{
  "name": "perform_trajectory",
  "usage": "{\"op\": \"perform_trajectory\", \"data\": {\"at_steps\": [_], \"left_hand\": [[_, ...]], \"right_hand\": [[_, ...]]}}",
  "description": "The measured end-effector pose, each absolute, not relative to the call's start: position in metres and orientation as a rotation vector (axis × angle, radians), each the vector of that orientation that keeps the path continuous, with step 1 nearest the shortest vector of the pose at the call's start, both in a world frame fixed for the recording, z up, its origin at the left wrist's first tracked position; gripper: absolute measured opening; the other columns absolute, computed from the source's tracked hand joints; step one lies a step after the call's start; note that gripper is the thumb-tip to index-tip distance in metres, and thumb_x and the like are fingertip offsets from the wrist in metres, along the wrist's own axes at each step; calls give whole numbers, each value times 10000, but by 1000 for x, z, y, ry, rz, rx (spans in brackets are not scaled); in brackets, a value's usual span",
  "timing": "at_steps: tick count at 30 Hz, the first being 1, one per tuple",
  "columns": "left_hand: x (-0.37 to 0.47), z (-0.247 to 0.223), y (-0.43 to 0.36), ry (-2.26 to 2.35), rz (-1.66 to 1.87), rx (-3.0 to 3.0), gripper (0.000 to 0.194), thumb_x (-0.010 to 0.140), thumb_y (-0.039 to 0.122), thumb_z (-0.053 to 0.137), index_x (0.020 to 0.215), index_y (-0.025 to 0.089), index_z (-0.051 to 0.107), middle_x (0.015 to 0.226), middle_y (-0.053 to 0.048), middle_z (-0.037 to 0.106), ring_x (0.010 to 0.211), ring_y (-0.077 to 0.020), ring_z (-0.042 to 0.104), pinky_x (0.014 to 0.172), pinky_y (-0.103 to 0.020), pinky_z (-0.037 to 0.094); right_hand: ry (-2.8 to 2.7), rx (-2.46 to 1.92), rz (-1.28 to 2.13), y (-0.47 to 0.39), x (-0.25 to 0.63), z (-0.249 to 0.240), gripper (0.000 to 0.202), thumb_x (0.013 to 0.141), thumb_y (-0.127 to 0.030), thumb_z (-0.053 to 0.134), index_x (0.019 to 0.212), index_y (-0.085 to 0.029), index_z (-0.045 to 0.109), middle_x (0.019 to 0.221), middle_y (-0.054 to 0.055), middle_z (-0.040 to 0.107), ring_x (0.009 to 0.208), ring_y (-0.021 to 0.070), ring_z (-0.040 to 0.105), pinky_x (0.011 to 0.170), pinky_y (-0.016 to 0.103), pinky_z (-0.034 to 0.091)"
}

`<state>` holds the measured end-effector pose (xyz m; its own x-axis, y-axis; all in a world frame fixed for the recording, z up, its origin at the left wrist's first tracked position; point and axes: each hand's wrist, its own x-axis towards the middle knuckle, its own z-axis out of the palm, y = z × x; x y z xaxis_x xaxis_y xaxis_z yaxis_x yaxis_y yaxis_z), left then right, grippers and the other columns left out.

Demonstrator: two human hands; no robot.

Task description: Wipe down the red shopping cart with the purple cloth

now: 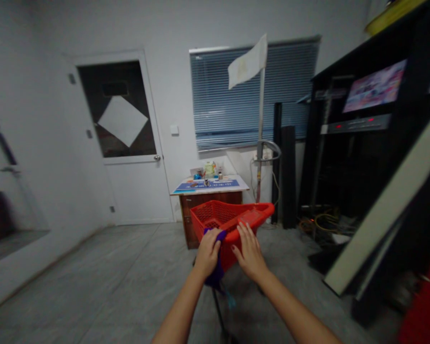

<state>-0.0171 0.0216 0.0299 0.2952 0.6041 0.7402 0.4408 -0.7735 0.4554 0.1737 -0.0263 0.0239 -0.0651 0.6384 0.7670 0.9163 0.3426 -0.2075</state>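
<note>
A red plastic shopping cart (pixel 218 212) stands in front of me, its basket turned to the left and its handle side toward me. My left hand (pixel 208 248) is closed on a purple cloth (pixel 215 274) at the near left corner of the cart, and the cloth hangs down below my fingers. Against the near rim, to the right, rests my right hand (pixel 249 249), its fingers stretched over the red edge and its thumb apart. Nothing shows within the right hand's grasp.
Behind the cart is a small wooden desk (pixel 243 185) with bottles on it. A flagpole (pixel 261 110) rises beside it. At the right, a pale board (pixel 387 210) leans near a black rack (pixel 347 167) and cables. A white door (pixel 139 191) is at the left.
</note>
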Motion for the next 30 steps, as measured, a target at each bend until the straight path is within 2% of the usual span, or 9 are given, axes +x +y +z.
{"op": "perform_trajectory", "data": {"at_steps": [4, 10, 16, 24, 30], "left_hand": [[-19, 33, 17, 850, 1414, 2457, 372, 983, 331, 393, 1308, 239, 549, 1358, -82, 568, 1295, -227, 477, 1148, -516, 283], [-30, 29, 32, 950, 1442, 2264, 406, 988, 385, 366, 1309, 222, 553, 1356, -94, 569, 1288, -233, 484, 1124, -499, 323], [-26, 35, 18, 775, 1380, 2451, 398, 987, 364, 389, 1334, 235, 535, 1377, -84, 553, 1322, -229, 449, 1154, -499, 273], [-28, 25, 33, 965, 1514, 2249, 389, 985, 360, 372, 1287, 213, 568, 1327, -92, 590, 1260, -231, 509, 1104, -486, 354], [-8, 42, 5, 1061, 1479, 2448, 351, 964, 266, 408, 1272, 228, 571, 1284, -83, 616, 1228, -233, 531, 1098, -495, 366]], "right_hand": [[-1816, -1377, -436, -28, 177, 25, 648, 974, -443, 363, 1528, -189, 143, 1541, 110, 314, 1447, 241, 192, 1123, 473, 303], [-1842, -1373, -426, -31, 179, 28, 652, 972, -434, 367, 1532, -205, 127, 1545, 104, 308, 1440, 247, 215, 1114, 469, 316], [-1812, -1356, -407, -29, 176, 26, 654, 975, -445, 355, 1531, -195, 118, 1546, 116, 299, 1444, 252, 199, 1111, 481, 317], [-1844, -1367, -417, -32, 176, 30, 679, 968, -448, 370, 1535, -198, 93, 1556, 106, 281, 1449, 251, 182, 1120, 479, 310], [-1828, -1370, -394, -30, 170, 27, 705, 970, -466, 360, 1536, -170, 61, 1565, 119, 248, 1457, 273, 138, 1127, 495, 292]]}}
